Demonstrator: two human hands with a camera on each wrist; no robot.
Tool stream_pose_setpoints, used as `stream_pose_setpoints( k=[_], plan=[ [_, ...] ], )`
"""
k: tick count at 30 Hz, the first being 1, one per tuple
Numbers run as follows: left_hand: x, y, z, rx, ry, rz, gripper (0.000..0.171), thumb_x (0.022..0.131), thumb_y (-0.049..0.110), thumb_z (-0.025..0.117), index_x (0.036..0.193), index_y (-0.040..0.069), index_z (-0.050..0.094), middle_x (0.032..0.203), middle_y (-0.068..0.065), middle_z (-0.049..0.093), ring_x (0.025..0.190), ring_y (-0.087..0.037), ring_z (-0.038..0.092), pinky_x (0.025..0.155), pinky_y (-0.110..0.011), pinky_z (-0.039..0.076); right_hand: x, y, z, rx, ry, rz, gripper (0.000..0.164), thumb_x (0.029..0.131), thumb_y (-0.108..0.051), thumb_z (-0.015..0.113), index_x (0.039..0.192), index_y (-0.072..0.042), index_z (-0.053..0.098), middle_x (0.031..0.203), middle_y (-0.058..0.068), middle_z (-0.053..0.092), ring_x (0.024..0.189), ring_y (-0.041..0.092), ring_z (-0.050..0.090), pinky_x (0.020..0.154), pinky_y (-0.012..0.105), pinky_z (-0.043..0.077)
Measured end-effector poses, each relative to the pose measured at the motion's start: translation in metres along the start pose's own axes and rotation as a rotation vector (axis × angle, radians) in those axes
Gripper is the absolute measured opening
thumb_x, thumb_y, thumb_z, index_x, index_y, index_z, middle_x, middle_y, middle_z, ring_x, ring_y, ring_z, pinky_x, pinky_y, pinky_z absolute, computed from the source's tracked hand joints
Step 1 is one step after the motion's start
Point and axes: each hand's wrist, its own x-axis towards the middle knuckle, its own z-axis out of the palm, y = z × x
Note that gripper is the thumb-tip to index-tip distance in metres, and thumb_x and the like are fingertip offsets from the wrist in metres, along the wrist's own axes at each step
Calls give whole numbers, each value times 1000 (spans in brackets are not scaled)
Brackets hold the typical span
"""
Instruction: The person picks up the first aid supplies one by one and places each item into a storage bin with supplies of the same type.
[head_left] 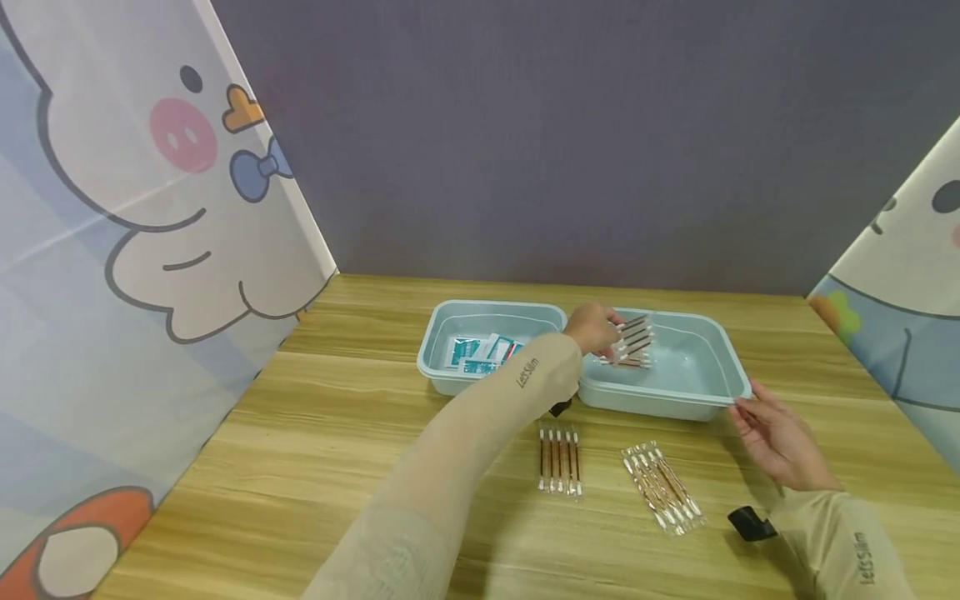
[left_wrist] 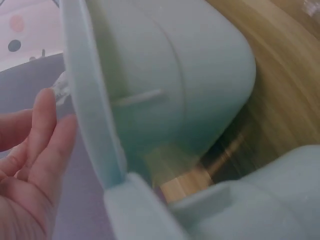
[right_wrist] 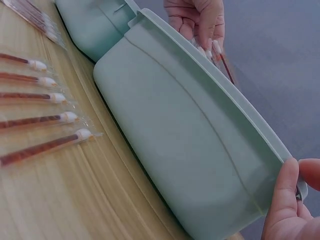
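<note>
My left hand (head_left: 592,327) reaches over the left end of the right-hand light blue plastic bin (head_left: 693,404). It pinches a clear-wrapped strip of brown-stemmed cotton swabs (head_left: 637,333), whose white tips and brown stems also show beside the fingers in the right wrist view. In the left wrist view the bin's wall hides most of that strip. At the bin's near right corner, my right hand (head_left: 780,437) grips the rim, its thumb (right_wrist: 285,185) against the outer side. More swabs (head_left: 633,362) show just under the held strip.
A second light blue bin (head_left: 442,379) stands close on the left, with several teal-and-white sachets (head_left: 480,354) inside. Two more wrapped swab strips lie on the wooden table (head_left: 300,467) in front: an upright strip (head_left: 559,460) and a slanted strip (head_left: 663,488). A grey panel (head_left: 525,150) rises behind.
</note>
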Motion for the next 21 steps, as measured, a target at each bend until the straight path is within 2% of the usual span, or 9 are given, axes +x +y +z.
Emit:
stream_pose_setpoints(
  k=[5,7,10,14,17,19,21],
  plan=[
    [0,-3,-2,-67,-8,-3,25,92,1,61,116,4,67,130,-7,58,77,-22,70,63,-25,57,-1,0,1,1,17,1,35,96,14,37,106,1,68,99,16,56,88,23,59,85,24,53],
    [0,-5,-2,-66,-17,-1,27,92,2,62,118,4,66,133,-7,56,81,-24,70,61,-23,56,-1,0,1,-3,15,2,36,96,15,37,107,1,68,99,16,56,88,23,59,85,24,53],
    [0,-7,-4,-61,-36,22,29,92,4,63,120,5,65,128,-7,59,84,-26,69,65,-27,57,-1,-1,1,-6,12,6,36,96,15,37,107,1,68,100,16,56,88,23,59,85,24,53],
    [-3,-8,-10,-65,-82,75,27,92,7,65,119,7,66,105,-6,66,84,-31,68,73,-36,58,-1,-2,3,1,25,11,35,96,14,38,105,1,68,99,15,56,88,23,59,85,24,54],
    [-10,-7,-15,-16,-170,132,27,92,10,65,119,8,65,92,-2,64,83,-35,66,71,-38,57,0,-2,3,-9,28,11,34,97,14,38,105,1,68,98,15,56,88,22,60,85,24,54],
    [-16,-7,-16,63,-263,202,28,91,11,66,119,8,65,88,1,63,82,-33,65,70,-35,56,0,-2,3,-12,22,10,34,97,14,38,106,0,68,99,15,56,88,22,59,84,24,54],
    [-24,-4,-16,174,-368,302,30,91,11,67,120,8,64,90,2,63,83,-24,64,70,-26,54,-1,-2,1,-5,-5,8,35,97,13,36,108,1,67,100,15,56,88,23,59,84,25,54]
  ],
)
